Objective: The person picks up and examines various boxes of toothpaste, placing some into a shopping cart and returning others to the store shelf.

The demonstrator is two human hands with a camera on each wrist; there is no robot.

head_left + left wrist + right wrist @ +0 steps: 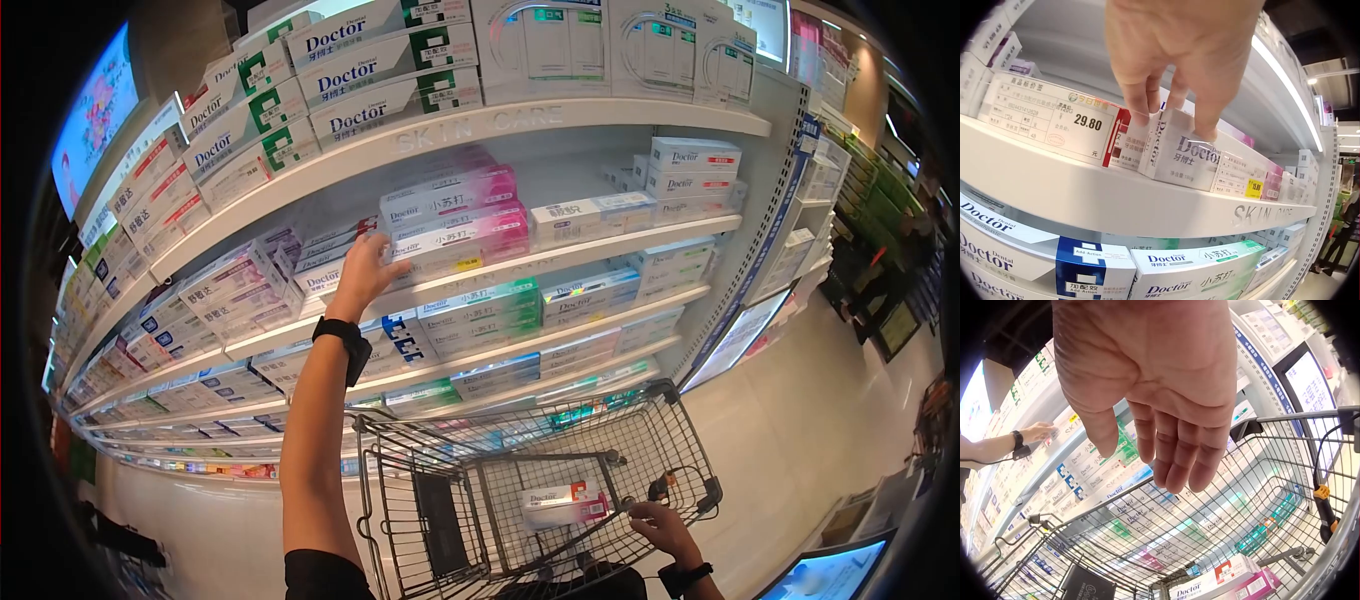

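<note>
At a middle shelf (620, 238), my left hand (366, 268) reaches in among toothpaste boxes. In the left wrist view its fingers and thumb (1209, 128) straddle the end of a white Doctor toothpaste box (1186, 156), pinching it just behind the clear price strip. Pink-ended toothpaste boxes (455, 240) are stacked to its right. My right hand (660, 528) hangs over the near right side of the wire shopping cart (420, 425), its fingers loosely extended in the right wrist view, with nothing held. Inside the cart lies a white and red toothpaste box (1219, 579) on a pink-sided box (1260, 586).
More toothpaste boxes (480, 310) fill the shelves below, and large Doctor cartons (385, 70) line the shelf above. A price tag (1054, 119) stands at the shelf edge. A lit screen (745, 335) is on the shelf's right end. Tiled floor (760, 430) lies right of the cart.
</note>
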